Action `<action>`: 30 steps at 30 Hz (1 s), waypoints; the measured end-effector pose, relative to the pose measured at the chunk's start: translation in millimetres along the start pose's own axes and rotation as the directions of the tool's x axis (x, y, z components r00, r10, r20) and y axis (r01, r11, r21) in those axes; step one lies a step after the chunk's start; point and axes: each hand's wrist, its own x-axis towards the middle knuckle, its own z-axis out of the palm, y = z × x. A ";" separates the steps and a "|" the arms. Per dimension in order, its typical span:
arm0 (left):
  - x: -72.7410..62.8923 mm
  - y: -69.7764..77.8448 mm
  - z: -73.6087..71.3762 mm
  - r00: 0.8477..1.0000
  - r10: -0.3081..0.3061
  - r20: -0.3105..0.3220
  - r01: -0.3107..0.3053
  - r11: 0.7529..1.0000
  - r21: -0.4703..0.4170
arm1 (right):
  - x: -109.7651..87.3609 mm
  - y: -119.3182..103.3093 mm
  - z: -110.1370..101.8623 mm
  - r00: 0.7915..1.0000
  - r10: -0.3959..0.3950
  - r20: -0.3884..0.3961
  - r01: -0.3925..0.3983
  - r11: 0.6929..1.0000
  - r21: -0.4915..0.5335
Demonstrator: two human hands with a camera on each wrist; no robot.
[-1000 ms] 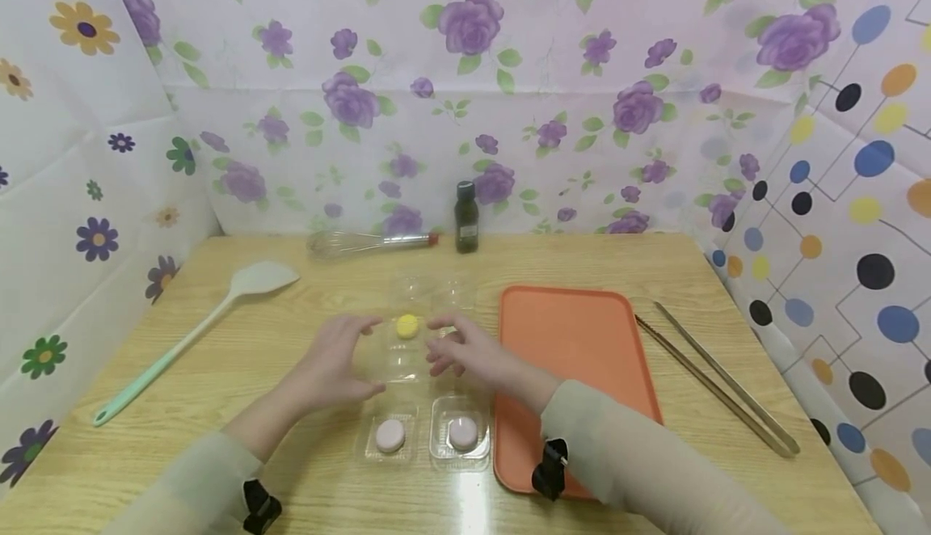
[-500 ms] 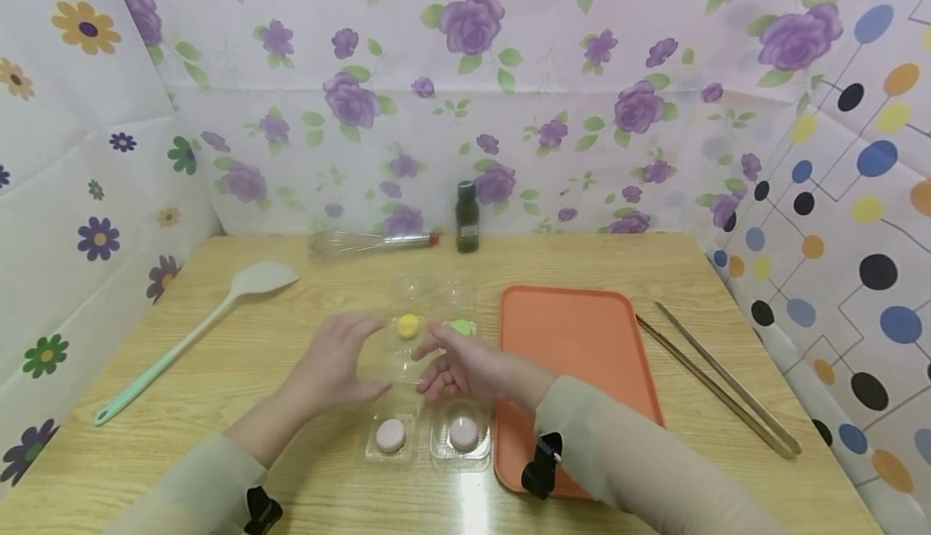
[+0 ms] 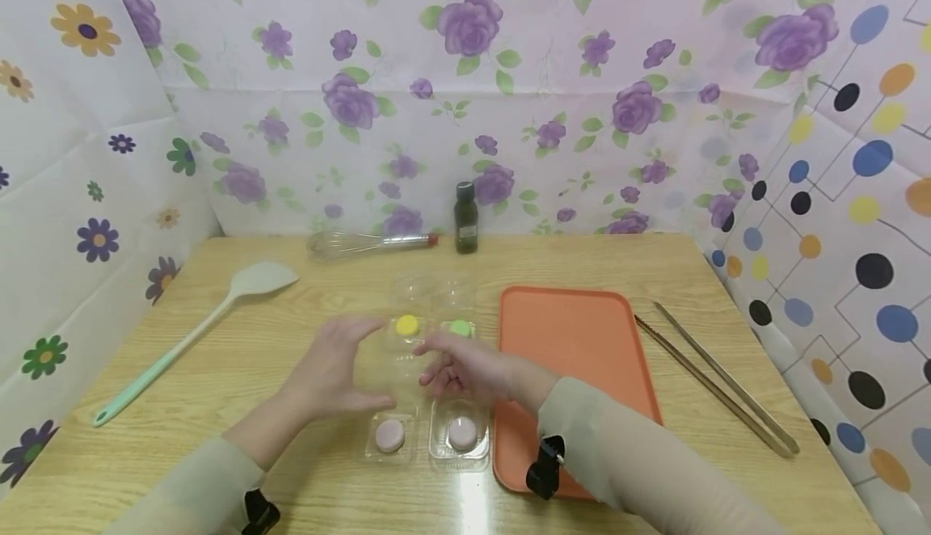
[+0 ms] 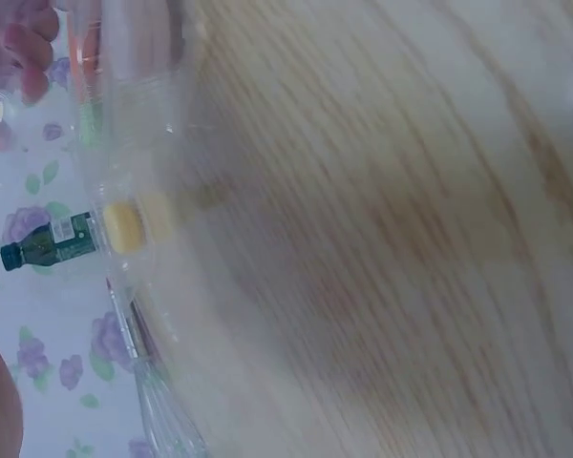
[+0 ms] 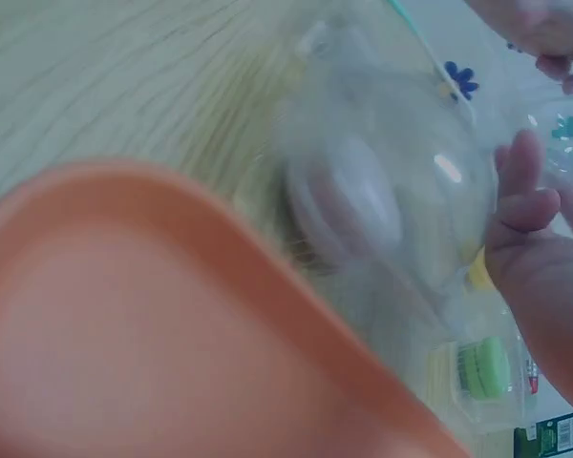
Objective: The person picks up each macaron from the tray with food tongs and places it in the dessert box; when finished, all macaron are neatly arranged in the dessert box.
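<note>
In the head view my left hand (image 3: 330,369) and right hand (image 3: 469,367) face each other at the table's middle. Between them they hold a clear plastic lid (image 3: 403,369), hard to make out; my left thumb and fingers spread around its side. My right fingers are bent at its other side. Just below, a pale pink macaron (image 3: 389,436) sits in a clear box, with another pink macaron (image 3: 462,433) in a box to its right. Behind the lid are a yellow macaron (image 3: 407,326) and a green macaron (image 5: 484,368), each in a clear box.
An orange tray (image 3: 575,341) lies right of the boxes, under my right forearm. Metal tongs (image 3: 716,377) are farther right. A whisk (image 3: 371,243) and dark bottle (image 3: 466,220) stand along the back; a pale spatula (image 3: 262,278) lies left.
My right hand has shifted slightly down and left, uncovering the green macaron. My left thumb has moved slightly down and right. The macarons stay where they were.
</note>
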 end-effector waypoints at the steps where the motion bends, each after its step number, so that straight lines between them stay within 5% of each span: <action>1: -0.1 0.9 -1.5 0.999 -0.038 0.026 0.039 0.998 -0.044 | -0.5 -0.1 -0.4 0.999 -0.030 -0.017 0.029 0.998 -0.062; 4: -2.3 -0.7 -3.8 0.986 -0.119 0.113 0.136 0.979 -0.153 | -2.8 -0.3 -0.9 0.990 -0.129 -0.052 0.110 0.954 -0.279; 8: -7.6 -5.9 -3.4 0.962 -0.152 0.225 0.209 0.944 -0.254 | -6.2 -0.3 -0.3 0.970 -0.236 -0.056 0.175 0.838 -0.517; 12: -10.0 -7.5 -1.6 0.926 -0.183 0.329 0.290 0.904 -0.314 | -9.1 -0.7 0.9 0.946 -0.324 -0.013 0.243 0.735 -0.633; 17: -9.0 -6.4 -0.7 0.896 -0.219 0.386 0.349 0.885 -0.309 | -10.8 0.0 3.3 0.933 -0.359 0.019 0.269 0.663 -0.698; 22: -10.0 -5.0 -2.4 0.901 -0.206 0.381 0.333 0.892 -0.306 | -11.9 2.3 5.4 0.939 -0.343 0.021 0.243 0.619 -0.747; 30: -19.5 -2.9 -5.0 0.914 -0.187 0.360 0.292 0.920 -0.262 | -10.6 7.4 11.6 0.933 -0.352 0.078 0.250 0.477 -0.842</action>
